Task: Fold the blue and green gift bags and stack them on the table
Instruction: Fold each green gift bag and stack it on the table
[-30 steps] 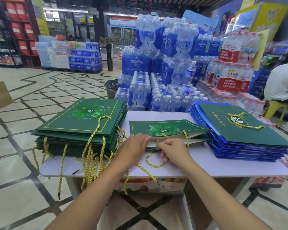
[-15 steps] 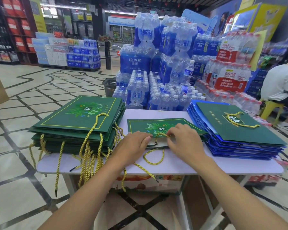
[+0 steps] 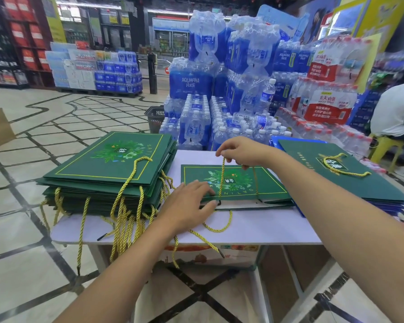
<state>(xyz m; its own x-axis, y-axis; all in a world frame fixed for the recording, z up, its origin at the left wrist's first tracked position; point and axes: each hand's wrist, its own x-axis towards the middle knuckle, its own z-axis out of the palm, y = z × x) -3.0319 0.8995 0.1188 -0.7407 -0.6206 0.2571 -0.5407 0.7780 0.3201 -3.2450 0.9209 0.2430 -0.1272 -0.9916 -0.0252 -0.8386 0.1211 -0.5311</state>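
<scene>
- Green gift bag [image 3: 261,183] lies flat mid-table, printed face up, between two stacks; its near edge sits slightly raised, pale lining showing.
- Left hand [image 3: 187,206] is pressed on the bag's near-left corner, fingers spread flat, nothing gripped.
- Right hand [image 3: 245,151] is above the bag's far edge, fingers pinched on a yellow rope handle [image 3: 222,178] — the cord runs taut down across the printed face to the near edge.
- Second rope handle [image 3: 222,226] loops loose on the white table [image 3: 266,227], just near of the bag.
- Left stack of green bags [image 3: 107,169] is folded flat, many yellow cords dangling over the table's near-left edge.
- Right stack [image 3: 350,183]: green bag on top, blue bags beneath, a cord loop lying on the top face.
- Far side: shrink-wrapped water bottle packs [image 3: 219,89] piled high — a seated person in white [image 3: 394,110] at far right on a yellow stool.
</scene>
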